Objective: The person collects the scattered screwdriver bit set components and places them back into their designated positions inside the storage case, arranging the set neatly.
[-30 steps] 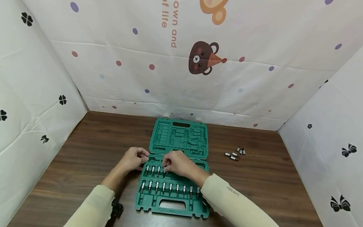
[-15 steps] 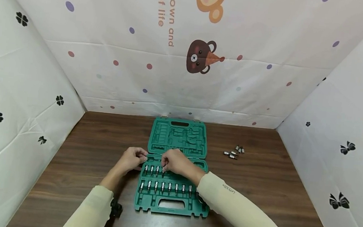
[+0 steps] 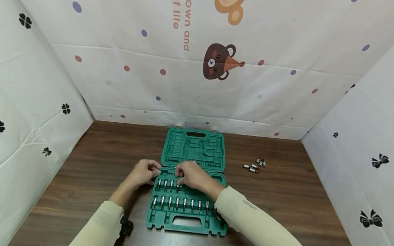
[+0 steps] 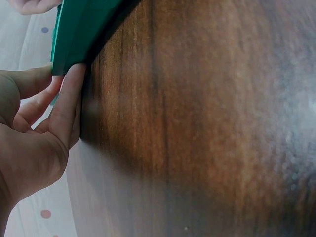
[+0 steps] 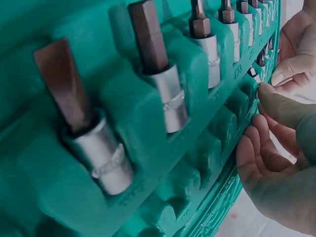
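Observation:
A green plastic socket case (image 3: pixel 186 228) lies unfolded on the table, its moulded lid (image 3: pixel 194 150) toward the back wall. My left hand (image 3: pixel 145 171) grips the case's far left corner; in the left wrist view, thumb and fingers (image 4: pixel 69 101) pinch its edge. With thumb and forefinger, my right hand (image 3: pixel 194 175) pinches a silver bit socket (image 3: pixel 178 187) in the fourth slot of the upper row. Three more bit sockets stand left of it. A longer row of bit sockets (image 3: pixel 185 203) fills the lower slots, and the right wrist view shows a flat-blade one (image 5: pixel 111 170) up close.
Several loose bit sockets (image 3: pixel 253 167) lie in a small cluster on the brown wooden table (image 3: pixel 281 208), right of the case. White printed sheets (image 3: pixel 172 85) wall the table at the back and both sides. Slots to the right in the upper row are partly covered by the right hand.
The head view has shifted slightly. Both hands stay at the same spots on the case, the right one still at the fourth upper slot.

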A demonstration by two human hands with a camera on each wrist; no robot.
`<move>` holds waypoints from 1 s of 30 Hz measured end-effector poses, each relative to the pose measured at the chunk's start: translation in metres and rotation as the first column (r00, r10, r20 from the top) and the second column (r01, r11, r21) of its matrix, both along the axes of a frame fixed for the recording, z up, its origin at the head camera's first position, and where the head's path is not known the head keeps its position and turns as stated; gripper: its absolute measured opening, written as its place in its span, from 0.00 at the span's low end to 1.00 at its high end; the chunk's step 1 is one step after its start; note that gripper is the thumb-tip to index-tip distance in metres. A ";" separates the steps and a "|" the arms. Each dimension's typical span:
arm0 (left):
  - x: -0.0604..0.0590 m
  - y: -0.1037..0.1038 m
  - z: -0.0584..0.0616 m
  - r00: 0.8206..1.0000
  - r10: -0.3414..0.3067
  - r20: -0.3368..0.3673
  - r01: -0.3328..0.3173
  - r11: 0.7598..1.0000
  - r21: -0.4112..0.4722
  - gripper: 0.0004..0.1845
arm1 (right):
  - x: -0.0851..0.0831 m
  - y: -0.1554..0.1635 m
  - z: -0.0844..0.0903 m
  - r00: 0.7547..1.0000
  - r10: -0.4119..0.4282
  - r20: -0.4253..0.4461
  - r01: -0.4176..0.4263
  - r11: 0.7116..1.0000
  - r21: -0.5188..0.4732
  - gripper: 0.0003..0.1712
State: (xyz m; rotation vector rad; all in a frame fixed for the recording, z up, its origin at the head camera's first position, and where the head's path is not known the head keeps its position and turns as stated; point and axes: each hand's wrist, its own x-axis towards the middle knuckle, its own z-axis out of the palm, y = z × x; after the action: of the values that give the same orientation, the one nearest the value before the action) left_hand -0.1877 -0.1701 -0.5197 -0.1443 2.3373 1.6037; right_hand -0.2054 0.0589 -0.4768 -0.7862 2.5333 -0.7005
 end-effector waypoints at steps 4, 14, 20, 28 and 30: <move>0.000 0.000 0.002 1.000 -0.003 -0.009 0.003 1.000 0.001 0.07 | -0.001 -0.002 -0.001 1.000 -0.010 -0.029 0.010 1.000 0.009 0.09; 0.000 0.000 0.000 1.000 -0.002 0.000 0.002 1.000 0.000 0.08 | 0.000 -0.001 -0.004 0.999 -0.010 -0.039 0.010 1.000 0.002 0.09; -0.001 0.000 0.000 1.000 -0.003 0.001 0.003 1.000 0.001 0.08 | -0.001 0.001 -0.004 0.999 0.010 -0.052 -0.010 1.000 0.005 0.08; 0.001 0.000 0.000 1.000 -0.003 -0.007 0.003 1.000 -0.002 0.08 | 0.004 0.013 -0.005 0.995 0.048 -0.085 -0.050 0.998 -0.024 0.06; 0.001 0.000 -0.001 1.000 -0.006 -0.009 0.006 1.000 -0.002 0.08 | 0.006 0.018 -0.005 0.997 0.043 -0.071 -0.046 0.998 -0.047 0.06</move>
State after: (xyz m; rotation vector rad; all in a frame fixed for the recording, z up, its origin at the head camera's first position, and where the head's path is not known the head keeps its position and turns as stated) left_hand -0.1863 -0.1699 -0.5205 -0.1310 2.3441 1.6022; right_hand -0.1992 0.0769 -0.4815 -0.8959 2.5608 -0.7344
